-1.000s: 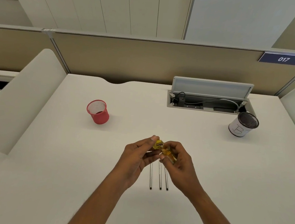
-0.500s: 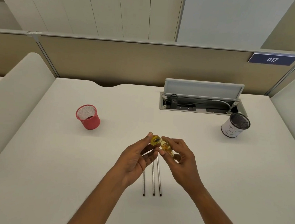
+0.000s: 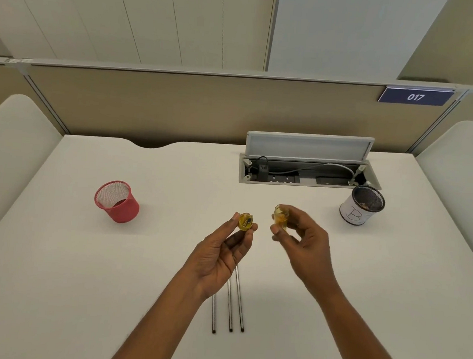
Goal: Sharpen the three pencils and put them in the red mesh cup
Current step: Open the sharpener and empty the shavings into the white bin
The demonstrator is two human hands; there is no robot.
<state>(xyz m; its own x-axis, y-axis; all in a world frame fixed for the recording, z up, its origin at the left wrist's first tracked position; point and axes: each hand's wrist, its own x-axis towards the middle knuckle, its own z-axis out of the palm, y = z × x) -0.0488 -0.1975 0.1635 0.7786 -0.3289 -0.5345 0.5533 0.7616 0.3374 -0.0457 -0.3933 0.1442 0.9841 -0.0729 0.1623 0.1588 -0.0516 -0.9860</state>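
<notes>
The left hand (image 3: pixel 217 260) and right hand (image 3: pixel 303 247) are bare, with short nails on the fingers (image 3: pixel 225 231), and the slim left forearm (image 3: pixel 166 321) and right forearm (image 3: pixel 357 336) are likewise uncovered down to the picture's lower edge.

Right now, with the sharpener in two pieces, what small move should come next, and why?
Probably the right hand should set its cap down on the table. The left hand pinches the sharpener, and the three pencils lie untouched on the table below it. Both hands are full, so one must be freed to pick up a pencil.
</notes>
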